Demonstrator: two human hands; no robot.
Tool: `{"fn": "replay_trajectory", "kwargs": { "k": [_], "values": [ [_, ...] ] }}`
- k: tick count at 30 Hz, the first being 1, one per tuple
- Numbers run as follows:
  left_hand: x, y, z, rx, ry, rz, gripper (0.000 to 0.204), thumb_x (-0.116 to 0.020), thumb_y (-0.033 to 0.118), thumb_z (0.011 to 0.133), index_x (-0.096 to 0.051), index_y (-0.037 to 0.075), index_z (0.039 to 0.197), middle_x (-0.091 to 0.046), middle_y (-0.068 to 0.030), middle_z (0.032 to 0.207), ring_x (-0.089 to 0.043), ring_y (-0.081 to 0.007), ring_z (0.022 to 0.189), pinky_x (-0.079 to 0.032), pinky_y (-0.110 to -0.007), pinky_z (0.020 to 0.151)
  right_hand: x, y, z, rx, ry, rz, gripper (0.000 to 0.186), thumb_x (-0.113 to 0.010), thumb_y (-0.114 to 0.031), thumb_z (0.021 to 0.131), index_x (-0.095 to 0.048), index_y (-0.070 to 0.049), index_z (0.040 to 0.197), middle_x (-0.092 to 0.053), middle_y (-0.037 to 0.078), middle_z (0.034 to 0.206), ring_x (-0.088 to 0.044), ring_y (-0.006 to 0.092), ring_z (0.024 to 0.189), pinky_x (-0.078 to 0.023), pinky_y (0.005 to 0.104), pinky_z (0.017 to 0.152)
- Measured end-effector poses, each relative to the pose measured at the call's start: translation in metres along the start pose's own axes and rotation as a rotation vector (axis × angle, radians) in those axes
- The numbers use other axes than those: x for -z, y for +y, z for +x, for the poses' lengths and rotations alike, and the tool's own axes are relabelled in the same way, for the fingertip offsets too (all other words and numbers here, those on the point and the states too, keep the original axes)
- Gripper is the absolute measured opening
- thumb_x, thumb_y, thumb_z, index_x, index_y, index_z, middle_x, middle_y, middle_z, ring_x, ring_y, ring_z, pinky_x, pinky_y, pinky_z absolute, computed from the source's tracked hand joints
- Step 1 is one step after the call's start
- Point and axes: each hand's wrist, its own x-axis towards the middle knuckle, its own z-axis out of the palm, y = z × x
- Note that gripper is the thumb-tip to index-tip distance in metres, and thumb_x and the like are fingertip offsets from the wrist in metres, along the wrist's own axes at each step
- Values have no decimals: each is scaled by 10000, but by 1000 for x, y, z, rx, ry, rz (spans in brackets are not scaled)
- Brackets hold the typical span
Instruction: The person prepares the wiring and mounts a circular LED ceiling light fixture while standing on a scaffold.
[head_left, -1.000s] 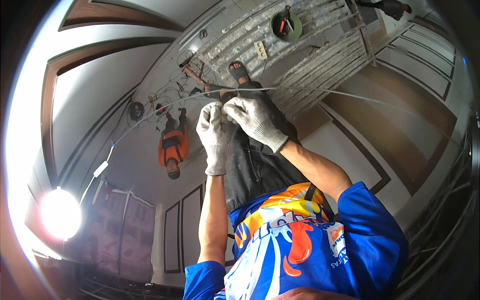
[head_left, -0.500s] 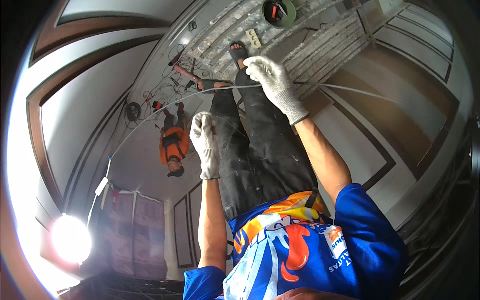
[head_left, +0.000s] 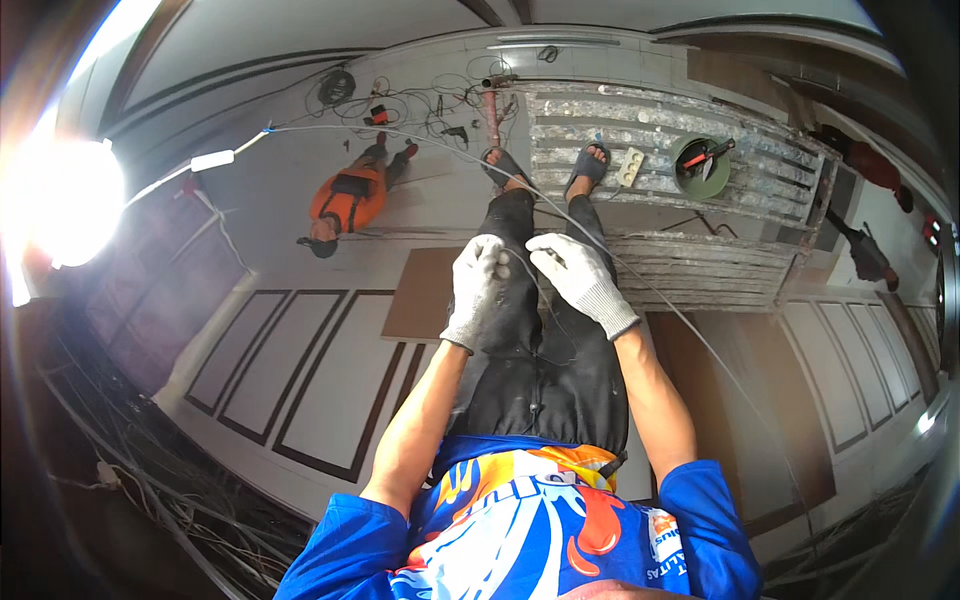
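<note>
Both my hands wear pale knit gloves and are held close together in front of my dark trousers. My left hand (head_left: 478,287) is closed in a pinch on a thin wire (head_left: 543,292), which loops down across the trousers. My right hand (head_left: 582,277) faces it from a short gap away, its fingers curled together; whatever they hold is too small to make out. A grey cable (head_left: 690,325) arcs past my right hand. It runs from a white connector (head_left: 212,160) beside the glowing lamp (head_left: 70,200) down toward the lower right.
My sandalled feet stand at a paint-spattered slatted platform (head_left: 570,135). On it are a cream power strip (head_left: 630,167) and a green bucket (head_left: 702,185) with tools. Far below, a person in orange (head_left: 347,203) is near tangled cords and a drill (head_left: 455,133). Cable bundles (head_left: 150,455) hang lower left.
My right hand has come down from beside the grey cable to near my left hand. The view has turned, bringing the bucket and platform further right and lower.
</note>
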Motion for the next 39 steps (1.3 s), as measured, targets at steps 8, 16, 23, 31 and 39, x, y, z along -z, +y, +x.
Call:
{"fn": "replay_trajectory", "kwargs": {
  "k": [8, 16, 23, 31, 39],
  "values": [
    [11, -37, 6, 7, 32, 10, 190, -597, 263, 1054, -666, 85, 1049, -641, 21, 816, -563, -65, 699, -451, -236, 675, 95, 106, 81, 22, 475, 179, 207, -613, -200, 1037, -696, -20, 1099, -701, 42, 850, -617, 116, 739, -510, 299, 698],
    [-13, -54, 10, 111, -5, -33, 179, -586, 241, 1059, -660, 78, 1041, -635, 5, 809, -562, -74, 663, -471, -244, 640, 161, 299, 63, -436, 583, -130, 319, -660, -347, 945, -754, -81, 1094, -748, 195, 958, -724, 358, 885, -549, 429, 786],
    [-13, -35, 8, -42, -50, 144, 162, -594, 244, 1053, -636, 96, 1003, -593, 21, 784, -518, -60, 643, -424, -224, 617, 122, 258, 50, -336, 516, -24, 237, -665, -259, 999, -730, -46, 1079, -697, 9, 837, -616, 96, 731, -519, 295, 675],
    [-84, 82, -31, -217, -21, 130, 134, -636, 181, 1031, -655, 60, 977, -528, 49, 719, -354, -21, 555, -266, -215, 505, 117, 91, 41, -13, 321, 340, 263, -621, -245, 1049, -702, -7, 1125, -740, 68, 970, -674, 116, 820, -561, 297, 756],
    [-145, 180, -51, -494, -35, 178, 118, -622, 129, 1011, -682, 28, 1020, -567, 56, 787, -439, -18, 655, -342, -196, 584, 120, -79, 8, 282, 252, 280, 384, -597, -366, 1058, -683, -30, 1223, -714, 77, 1004, -678, 173, 933, -539, 306, 881]
  ]
}}
